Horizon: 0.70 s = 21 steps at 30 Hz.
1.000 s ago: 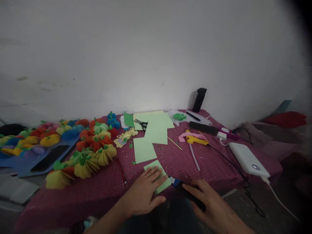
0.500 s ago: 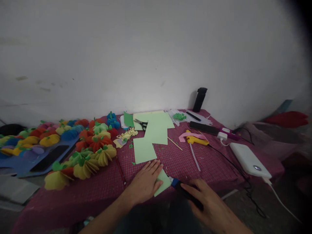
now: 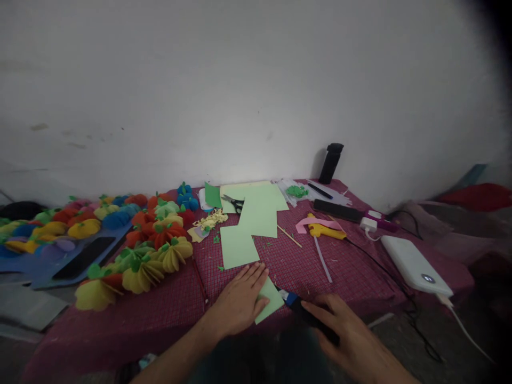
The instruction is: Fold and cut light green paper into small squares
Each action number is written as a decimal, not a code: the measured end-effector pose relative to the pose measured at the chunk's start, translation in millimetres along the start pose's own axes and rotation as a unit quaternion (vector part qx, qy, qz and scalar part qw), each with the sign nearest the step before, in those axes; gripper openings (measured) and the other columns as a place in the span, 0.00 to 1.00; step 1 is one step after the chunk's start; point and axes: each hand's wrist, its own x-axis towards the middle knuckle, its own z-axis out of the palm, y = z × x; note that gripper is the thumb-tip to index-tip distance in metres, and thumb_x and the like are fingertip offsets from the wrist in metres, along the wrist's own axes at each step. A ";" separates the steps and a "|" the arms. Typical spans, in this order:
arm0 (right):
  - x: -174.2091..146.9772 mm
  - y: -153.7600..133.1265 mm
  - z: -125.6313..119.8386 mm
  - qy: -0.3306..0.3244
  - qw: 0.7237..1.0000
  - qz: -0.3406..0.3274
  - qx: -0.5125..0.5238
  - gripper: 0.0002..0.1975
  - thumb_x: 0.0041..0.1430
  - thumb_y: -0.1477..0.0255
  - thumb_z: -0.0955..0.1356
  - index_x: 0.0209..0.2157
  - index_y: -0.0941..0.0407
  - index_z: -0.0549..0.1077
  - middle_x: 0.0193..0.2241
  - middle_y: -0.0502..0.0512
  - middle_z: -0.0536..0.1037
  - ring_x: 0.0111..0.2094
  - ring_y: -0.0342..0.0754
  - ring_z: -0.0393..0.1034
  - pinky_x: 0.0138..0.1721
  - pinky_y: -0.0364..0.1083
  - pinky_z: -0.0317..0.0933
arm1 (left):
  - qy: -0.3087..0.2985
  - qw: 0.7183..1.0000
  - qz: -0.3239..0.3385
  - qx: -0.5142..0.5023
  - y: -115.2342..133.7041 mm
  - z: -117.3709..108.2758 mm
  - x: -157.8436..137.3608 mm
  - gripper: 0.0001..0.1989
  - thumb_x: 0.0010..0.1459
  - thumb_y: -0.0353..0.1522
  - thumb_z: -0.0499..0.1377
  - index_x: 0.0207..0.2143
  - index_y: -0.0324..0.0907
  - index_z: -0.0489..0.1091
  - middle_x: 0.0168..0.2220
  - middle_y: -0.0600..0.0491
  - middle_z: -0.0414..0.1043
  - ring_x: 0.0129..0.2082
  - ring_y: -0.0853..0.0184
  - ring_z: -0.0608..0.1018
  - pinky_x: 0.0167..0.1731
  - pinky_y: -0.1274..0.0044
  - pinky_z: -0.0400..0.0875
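Note:
My left hand point(image 3: 242, 292) lies flat on a small light-green paper sheet point(image 3: 271, 304) at the table's front edge. Its fingers are stretched out and cover the sheet's left part. My right hand point(image 3: 340, 325) is closed round a black-handled tool with a blue collar point(image 3: 294, 301). The tool's whitish tip is at the right edge of that sheet; its exact kind is unclear. Beyond my left hand lie another light-green sheet point(image 3: 238, 249) and a larger one point(image 3: 260, 213) overlapping it. Scissors point(image 3: 236, 204) rest beside the larger sheet, partly covered.
Several colourful paper pumpkins point(image 3: 140, 272) fill the left side, near a dark phone point(image 3: 84, 257). On the right are a yellow glue gun point(image 3: 328, 231), a white power bank point(image 3: 414, 266) with a cable, and a power strip point(image 3: 382, 218). A black bottle point(image 3: 331, 162) stands by the wall.
The whole view has shifted slightly. My left hand stays flat on the small sheet, and my right hand keeps the tool at its right edge.

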 end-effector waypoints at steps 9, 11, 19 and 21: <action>3.4 -1.5 0.6 -0.011 1.000 -0.007 -0.001 0.24 0.51 0.79 0.61 0.51 0.52 0.62 0.41 0.59 0.66 0.41 0.48 0.64 0.41 0.49 0.63 | -0.002 1.000 0.004 0.000 0.9 -3.4 -1.5 0.27 0.60 0.43 0.37 0.59 0.42 0.40 0.61 0.54 0.38 0.60 0.69 0.41 0.57 0.73 0.37; 7.6 -2.2 2.8 -0.016 1.000 -0.009 0.002 0.24 0.51 0.79 0.61 0.51 0.53 0.62 0.41 0.59 0.66 0.42 0.49 0.64 0.41 0.49 0.63 | -0.003 1.000 0.004 0.001 1.1 -4.4 -1.7 0.27 0.60 0.43 0.37 0.59 0.42 0.40 0.61 0.54 0.38 0.60 0.69 0.41 0.58 0.74 0.37; 15.1 -0.1 7.6 -0.007 1.000 -0.018 0.001 0.24 0.50 0.80 0.61 0.51 0.53 0.62 0.41 0.59 0.66 0.41 0.49 0.63 0.41 0.50 0.62 | -0.005 1.000 0.006 0.004 0.5 -3.5 -1.5 0.27 0.60 0.44 0.36 0.59 0.42 0.41 0.61 0.53 0.39 0.60 0.68 0.41 0.58 0.73 0.37; 13.0 3.7 7.8 -0.003 1.000 -0.018 -0.001 0.24 0.51 0.80 0.61 0.51 0.53 0.62 0.41 0.59 0.65 0.42 0.49 0.63 0.41 0.50 0.62 | -0.004 1.000 0.007 0.002 0.3 -3.1 -1.6 0.27 0.60 0.44 0.37 0.59 0.42 0.41 0.61 0.53 0.38 0.60 0.68 0.41 0.58 0.73 0.37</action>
